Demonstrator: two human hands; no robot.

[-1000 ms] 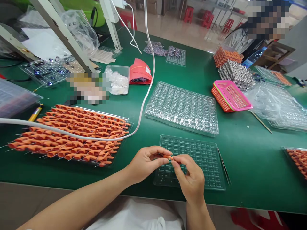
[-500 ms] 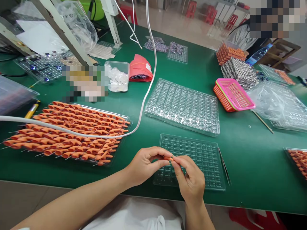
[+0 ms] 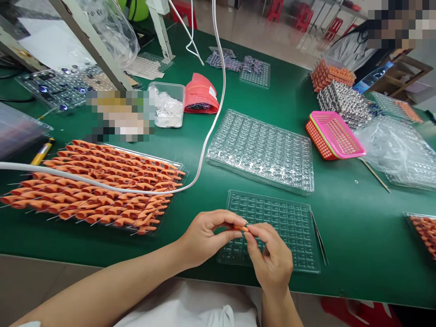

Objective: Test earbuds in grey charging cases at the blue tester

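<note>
1. Spreads widest as a green surface [image 3: 357,240], angled slightly differently in view from a second ago, probably only through a small head movement
2. Holds at left rows of orange pieces [image 3: 112,204], unchanged in layout since then as far as visible
3. Includes a thick transparent tray [image 3: 262,150] farther back and, nearer, a thin cell tray [image 3: 296,231]
4. Keeps left hand [image 3: 207,236] and right hand [image 3: 270,259] tip to tip above the cell tray, almost exactly as half a second earlier; suggests fine handling carrying on, without release or setting down
5. Shows a plastic bag [image 3: 121,38] at upper left, with printed marks [image 3: 98,12] too blurred to read
6. Also shows a red packet [image 3: 200,93] with a white label [image 3: 212,92], too small to read; offers no legible brand
7. Leaves as smallest the orange piece [image 3: 241,228], a touch lower in view, over the cell tray; pinched in the grip of both hands between thumb and index finger, partly hidden
</note>
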